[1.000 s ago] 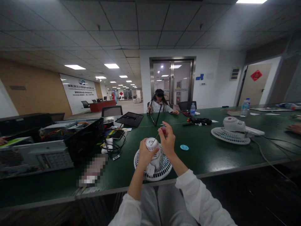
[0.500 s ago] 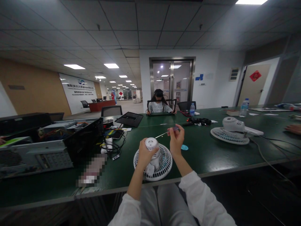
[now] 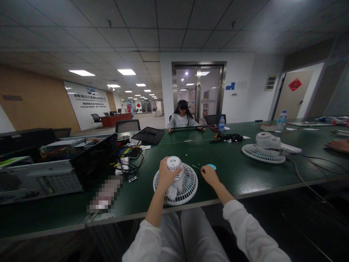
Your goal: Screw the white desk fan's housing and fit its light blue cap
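Observation:
A white electric fan (image 3: 191, 189) lies grille-down on the green table in front of me, its rounded motor housing pointing up. My left hand (image 3: 166, 175) is wrapped around that housing, thumb on the near side. To the right of the fan, my right hand (image 3: 210, 176) is closed around a screwdriver (image 3: 196, 167), whose thin metal shaft points left toward the fan without touching it. The handle is hidden in my fingers. Just behind my right hand lies a light blue disc (image 3: 212, 167), partly covered by it.
At the left stands an opened computer case (image 3: 49, 178), with cables (image 3: 136, 169) beside it. A second white fan (image 3: 263, 154) lies to the right. Across the table a person (image 3: 183, 118) holds a black frame (image 3: 187, 127). Another person's hand (image 3: 338, 145) shows at the right edge.
My right hand has moved down and to the right with the screwdriver, away from the motor housing. My left hand keeps its grip. The person opposite has lowered the black frame.

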Tool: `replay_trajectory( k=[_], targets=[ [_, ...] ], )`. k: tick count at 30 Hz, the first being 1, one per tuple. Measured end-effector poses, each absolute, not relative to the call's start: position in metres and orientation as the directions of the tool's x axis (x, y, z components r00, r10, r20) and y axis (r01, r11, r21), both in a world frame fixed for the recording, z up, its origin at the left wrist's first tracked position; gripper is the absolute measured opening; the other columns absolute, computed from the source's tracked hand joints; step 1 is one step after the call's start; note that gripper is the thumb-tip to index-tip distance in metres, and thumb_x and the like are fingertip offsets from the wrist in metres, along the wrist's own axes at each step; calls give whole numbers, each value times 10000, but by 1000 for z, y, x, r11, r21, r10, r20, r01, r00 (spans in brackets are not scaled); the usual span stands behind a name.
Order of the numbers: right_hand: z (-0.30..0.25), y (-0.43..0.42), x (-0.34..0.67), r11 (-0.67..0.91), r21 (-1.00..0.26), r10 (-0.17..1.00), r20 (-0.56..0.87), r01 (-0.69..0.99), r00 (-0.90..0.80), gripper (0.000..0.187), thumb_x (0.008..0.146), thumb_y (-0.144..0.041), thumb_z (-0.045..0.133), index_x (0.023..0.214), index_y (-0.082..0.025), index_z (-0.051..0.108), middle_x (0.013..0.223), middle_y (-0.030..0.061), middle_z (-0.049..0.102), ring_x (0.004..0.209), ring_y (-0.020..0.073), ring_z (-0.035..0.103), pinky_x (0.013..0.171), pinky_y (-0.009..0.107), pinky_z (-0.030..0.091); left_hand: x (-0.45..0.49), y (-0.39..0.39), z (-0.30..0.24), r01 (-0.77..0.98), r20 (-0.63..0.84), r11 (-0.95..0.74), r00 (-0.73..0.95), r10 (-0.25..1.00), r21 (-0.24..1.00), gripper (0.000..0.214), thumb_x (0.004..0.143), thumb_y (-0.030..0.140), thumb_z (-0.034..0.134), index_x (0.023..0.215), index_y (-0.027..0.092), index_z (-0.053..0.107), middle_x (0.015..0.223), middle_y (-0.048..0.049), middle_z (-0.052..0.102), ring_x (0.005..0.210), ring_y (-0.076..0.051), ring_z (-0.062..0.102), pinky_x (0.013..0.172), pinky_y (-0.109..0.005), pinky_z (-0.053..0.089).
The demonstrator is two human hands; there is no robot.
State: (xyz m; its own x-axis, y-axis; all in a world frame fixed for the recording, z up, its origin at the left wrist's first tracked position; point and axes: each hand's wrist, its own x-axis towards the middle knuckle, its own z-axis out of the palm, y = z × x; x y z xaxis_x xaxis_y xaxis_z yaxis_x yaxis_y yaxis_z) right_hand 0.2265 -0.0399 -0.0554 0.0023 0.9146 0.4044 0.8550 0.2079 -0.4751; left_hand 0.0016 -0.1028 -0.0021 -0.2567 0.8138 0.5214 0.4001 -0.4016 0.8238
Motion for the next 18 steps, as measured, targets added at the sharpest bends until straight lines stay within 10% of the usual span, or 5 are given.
replay_trajectory(
  k=[8, 18],
  targets=[
    [-38, -35, 248, -14, -305, 923, 362, 952, 130, 267, 871, -193, 438, 1070, -118, 600, 1150, 185, 573, 1083, 287, 507, 855, 403, 382, 1, -103, -2, 411, 525, -404, -243, 816, 817, 606, 568, 284, 751, 1094, 194, 466, 1087, -50, 493, 1082, -231, 484, 981, -403, 354],
    [-11, -26, 236, 125, -252, 933, 360, 960, -27, 224, 825, -48, 457, 965, -85, 629, 1005, 181, 625, 978, 242, 587, 823, 364, 416, 2, -105, -1, 403, 522, -402, -251, 815, 822, 597, 568, 256, 749, 1087, 188, 463, 1080, -46, 493, 1069, -222, 485, 984, -404, 348]
  ],
)
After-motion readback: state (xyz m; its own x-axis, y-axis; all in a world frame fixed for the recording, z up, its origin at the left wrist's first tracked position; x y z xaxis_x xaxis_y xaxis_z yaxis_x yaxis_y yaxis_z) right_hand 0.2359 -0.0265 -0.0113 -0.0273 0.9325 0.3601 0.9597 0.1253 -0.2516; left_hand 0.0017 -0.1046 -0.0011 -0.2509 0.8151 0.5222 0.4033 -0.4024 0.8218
